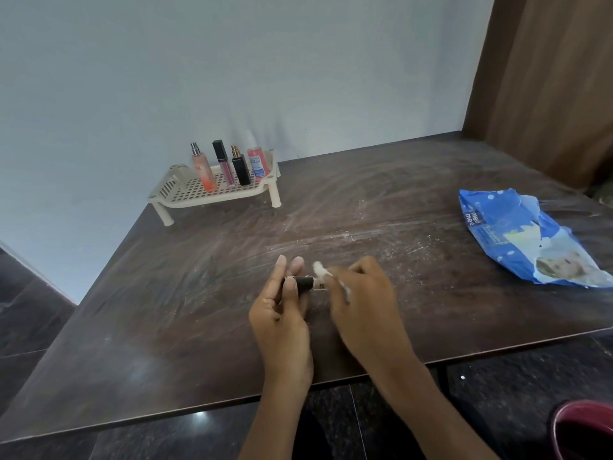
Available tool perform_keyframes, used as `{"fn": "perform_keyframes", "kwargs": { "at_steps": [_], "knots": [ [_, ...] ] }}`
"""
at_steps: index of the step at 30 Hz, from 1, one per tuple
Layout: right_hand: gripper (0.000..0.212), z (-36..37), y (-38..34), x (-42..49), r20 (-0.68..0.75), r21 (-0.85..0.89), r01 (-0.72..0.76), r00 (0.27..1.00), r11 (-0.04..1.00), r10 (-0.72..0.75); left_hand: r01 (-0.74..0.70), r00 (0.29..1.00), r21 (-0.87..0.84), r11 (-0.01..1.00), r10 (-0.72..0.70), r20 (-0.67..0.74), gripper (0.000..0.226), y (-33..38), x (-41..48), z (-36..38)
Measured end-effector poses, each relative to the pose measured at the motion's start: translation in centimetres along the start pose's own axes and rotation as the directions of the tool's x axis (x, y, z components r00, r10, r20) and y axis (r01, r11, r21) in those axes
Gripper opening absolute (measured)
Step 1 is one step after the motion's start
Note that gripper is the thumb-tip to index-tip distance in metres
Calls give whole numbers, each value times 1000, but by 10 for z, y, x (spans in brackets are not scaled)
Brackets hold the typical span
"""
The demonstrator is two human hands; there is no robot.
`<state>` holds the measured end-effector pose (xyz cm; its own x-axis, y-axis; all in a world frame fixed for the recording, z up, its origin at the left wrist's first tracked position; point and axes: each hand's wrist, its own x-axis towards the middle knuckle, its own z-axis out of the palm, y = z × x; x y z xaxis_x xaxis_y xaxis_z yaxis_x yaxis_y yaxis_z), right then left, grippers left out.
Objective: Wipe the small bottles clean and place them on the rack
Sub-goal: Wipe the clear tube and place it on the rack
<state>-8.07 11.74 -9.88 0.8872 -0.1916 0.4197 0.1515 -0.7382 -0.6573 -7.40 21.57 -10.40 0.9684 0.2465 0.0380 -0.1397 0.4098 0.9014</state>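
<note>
My left hand (282,313) pinches the black cap end of a small bottle (306,283) held sideways just above the dark table (166,327). Its clear body points right, into my right hand (361,293). That hand grips a crumpled white wipe (321,269) pressed against the bottle's clear end. At the back left stands the cream perforated rack (185,194). On it stand several bottles upright: a peach spray bottle (203,171), a pink tube with a black cap (223,164), a black bottle with a gold top (240,169) and a red one (257,162).
A blue pack of wipes (517,237) lies at the table's right side. White smears and crumbs streak the tabletop around the middle. A brown curtain (547,78) hangs at the far right. A dark red rim (580,426) shows at the bottom right, below the table's near edge.
</note>
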Motion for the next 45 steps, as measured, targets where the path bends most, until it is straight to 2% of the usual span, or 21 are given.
{"fn": "perform_keyframes", "kwargs": {
  "at_steps": [4,8,12,16,21,25,28,33,40,45],
  "knots": [
    [27,-11,21,-1,-64,-48,-38,997,998,35,7,1000,-24,1000,-6,29,36,1,0,2],
    [21,-9,20,-4,-91,-35,-40,995,999,37,84,996,-126,989,-83,10,37,4,2,4],
    [20,-10,22,-6,-122,-14,-34,992,999,32,114,993,-105,988,-116,-17,33,4,2,4],
    [18,-12,24,-7,-142,21,-43,989,999,45,82,996,-118,990,-86,-31,51,5,0,2],
    [17,-12,21,-7,-152,55,-79,985,995,86,47,999,-70,996,-47,6,40,5,-1,-2],
    [19,-10,5,-6,-136,111,-74,987,991,89,6,998,-18,1000,-5,62,35,6,-5,0],
    [20,-3,-15,-5,-128,119,-20,991,993,35,-9,994,5,1000,9,113,31,7,-4,0],
    [20,0,-12,-3,-111,111,31,994,993,-18,-14,998,-6,1000,14,67,28,6,-4,-2],
    [28,-12,22,4,-74,-45,-138,988,989,134,-51,997,-2,999,51,58,27,4,-3,0],
    [27,-4,-17,1,-34,75,-3,999,997,5,-65,996,59,996,62,58,23,3,-3,0]
  ]
}}
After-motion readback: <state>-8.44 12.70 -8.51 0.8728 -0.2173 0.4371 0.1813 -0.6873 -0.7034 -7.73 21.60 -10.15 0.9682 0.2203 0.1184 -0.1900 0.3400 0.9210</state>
